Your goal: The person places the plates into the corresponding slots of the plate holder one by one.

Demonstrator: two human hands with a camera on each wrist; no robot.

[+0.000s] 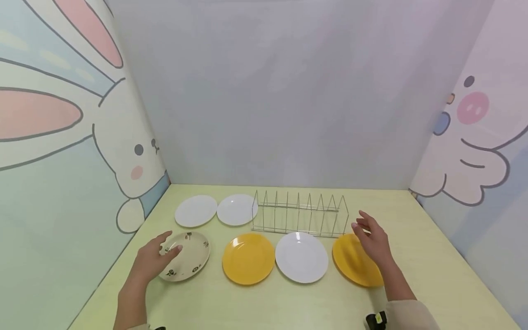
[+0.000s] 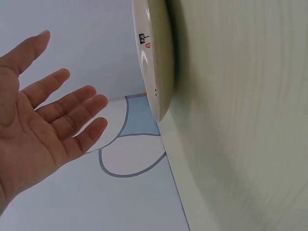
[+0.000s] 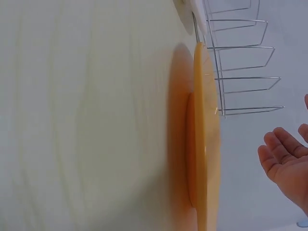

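My left hand (image 1: 150, 259) hovers over the left edge of a cream plate (image 1: 190, 256) with small dark motifs on its rim. In the left wrist view its fingers are spread, apart from that plate, and nothing lies in the palm. Over the yellow plate (image 1: 350, 261) on the right hangs my right hand (image 1: 373, 240), fingers loosely bent and holding nothing. The right wrist view shows a gap between this hand and the yellow plate (image 3: 207, 144). Between the hands lie another yellow plate (image 1: 248, 259) and a white plate (image 1: 301, 257).
A wire plate rack (image 1: 299, 217) stands behind the front row, with no plates in its slots. Left of it lie two white plates, one farther left (image 1: 195, 211) and one beside the rack (image 1: 236, 210). Walls with cartoon animals flank the table (image 1: 264, 307); a grey backdrop (image 1: 280, 101) closes the back.
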